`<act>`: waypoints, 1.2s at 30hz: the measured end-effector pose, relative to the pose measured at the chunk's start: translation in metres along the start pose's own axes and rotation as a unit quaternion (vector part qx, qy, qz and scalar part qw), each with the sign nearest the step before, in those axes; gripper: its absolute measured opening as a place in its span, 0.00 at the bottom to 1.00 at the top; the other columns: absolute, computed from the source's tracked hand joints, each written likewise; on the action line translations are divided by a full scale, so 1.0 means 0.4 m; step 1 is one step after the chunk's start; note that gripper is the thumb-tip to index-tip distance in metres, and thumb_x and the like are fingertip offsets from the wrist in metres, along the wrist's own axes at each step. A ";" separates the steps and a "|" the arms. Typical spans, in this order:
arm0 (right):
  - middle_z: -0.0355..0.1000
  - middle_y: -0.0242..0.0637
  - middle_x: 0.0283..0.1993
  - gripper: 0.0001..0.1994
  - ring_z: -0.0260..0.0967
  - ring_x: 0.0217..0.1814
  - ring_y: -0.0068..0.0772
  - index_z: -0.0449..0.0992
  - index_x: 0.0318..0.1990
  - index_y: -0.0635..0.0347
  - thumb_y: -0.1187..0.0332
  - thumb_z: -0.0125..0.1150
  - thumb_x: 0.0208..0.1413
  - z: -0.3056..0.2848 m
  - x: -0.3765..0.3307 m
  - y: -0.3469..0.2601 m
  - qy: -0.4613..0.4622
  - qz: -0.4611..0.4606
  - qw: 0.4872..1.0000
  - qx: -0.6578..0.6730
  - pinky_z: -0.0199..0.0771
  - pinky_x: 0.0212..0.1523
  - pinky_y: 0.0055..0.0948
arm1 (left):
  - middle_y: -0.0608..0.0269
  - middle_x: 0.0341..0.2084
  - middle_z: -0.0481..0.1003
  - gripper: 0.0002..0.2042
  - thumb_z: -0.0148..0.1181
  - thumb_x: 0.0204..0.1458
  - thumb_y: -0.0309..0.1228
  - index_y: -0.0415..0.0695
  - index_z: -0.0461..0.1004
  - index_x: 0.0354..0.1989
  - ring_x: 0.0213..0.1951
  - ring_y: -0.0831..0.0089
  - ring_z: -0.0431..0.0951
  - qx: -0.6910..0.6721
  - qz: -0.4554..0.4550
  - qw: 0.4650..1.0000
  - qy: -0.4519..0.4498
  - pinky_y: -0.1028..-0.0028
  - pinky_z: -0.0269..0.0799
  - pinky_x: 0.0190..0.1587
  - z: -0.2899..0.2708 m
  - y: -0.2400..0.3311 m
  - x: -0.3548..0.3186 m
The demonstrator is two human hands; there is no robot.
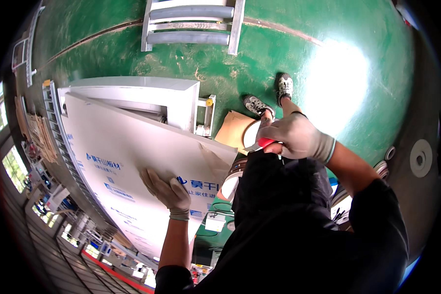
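Observation:
A large white panel with blue printing lies tilted across a white machine table. My left hand, in a grey work glove, presses flat on the panel's near edge with fingers spread. My right hand, also gloved, is closed around a red-handled tool held just off the panel's right corner, above my black shirt. The tool's tip is hidden by the hand.
The floor is glossy green. A grey metal roller frame lies at the top. A brown cardboard piece lies by my shoes. Tape rolls stack below the panel's corner. A round white disc is at right.

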State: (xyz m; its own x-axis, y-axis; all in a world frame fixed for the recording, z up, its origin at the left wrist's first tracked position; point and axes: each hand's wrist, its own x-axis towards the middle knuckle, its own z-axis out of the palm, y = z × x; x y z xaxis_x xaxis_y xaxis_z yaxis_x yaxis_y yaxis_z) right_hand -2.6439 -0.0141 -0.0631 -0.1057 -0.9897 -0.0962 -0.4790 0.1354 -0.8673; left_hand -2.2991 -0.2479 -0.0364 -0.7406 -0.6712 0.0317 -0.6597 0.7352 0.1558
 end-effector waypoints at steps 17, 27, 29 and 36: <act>0.76 0.34 0.36 0.06 0.75 0.38 0.24 0.75 0.42 0.63 0.73 0.64 0.62 0.121 0.136 -0.291 0.137 0.286 0.833 0.454 0.77 0.39 0.27 | 0.42 0.68 0.64 0.26 0.49 0.62 0.37 0.33 0.65 0.65 0.71 0.42 0.59 -0.056 -0.067 0.995 0.055 0.47 0.53 0.73 -0.023 -0.019 0.011; 0.69 0.32 0.21 0.21 0.71 0.21 0.28 0.71 0.34 0.57 0.49 0.55 0.70 0.071 0.197 -0.169 -0.095 0.506 0.751 0.415 0.75 0.28 0.29 | 0.45 0.62 0.68 0.24 0.52 0.60 0.37 0.37 0.68 0.62 0.68 0.46 0.64 -0.032 -0.072 0.994 0.074 0.48 0.58 0.69 -0.007 -0.007 0.028; 0.68 0.31 0.20 0.20 0.69 0.20 0.28 0.70 0.34 0.55 0.48 0.57 0.69 0.058 0.216 -0.130 -0.140 0.554 0.708 0.415 0.74 0.26 0.32 | 0.46 0.60 0.68 0.25 0.54 0.60 0.41 0.37 0.68 0.62 0.65 0.46 0.66 -0.013 -0.065 0.994 0.087 0.49 0.62 0.65 0.003 -0.023 0.040; 0.69 0.32 0.20 0.22 0.72 0.22 0.33 0.71 0.30 0.54 0.46 0.58 0.68 -0.008 0.311 -0.156 -0.262 0.617 0.644 0.368 0.75 0.27 0.34 | 0.45 0.64 0.65 0.28 0.56 0.61 0.43 0.40 0.64 0.67 0.67 0.45 0.62 0.029 -0.221 0.969 0.105 0.49 0.60 0.66 0.021 -0.081 0.275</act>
State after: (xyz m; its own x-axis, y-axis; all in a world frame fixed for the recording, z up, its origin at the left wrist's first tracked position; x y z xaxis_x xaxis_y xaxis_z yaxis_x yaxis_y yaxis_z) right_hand -2.6300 -0.1457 -0.0195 0.3909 -0.0540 -0.9189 0.2502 0.9669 0.0496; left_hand -2.3602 -0.3447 -0.0464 -0.3463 -0.9216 0.1752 -0.9169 0.3720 0.1448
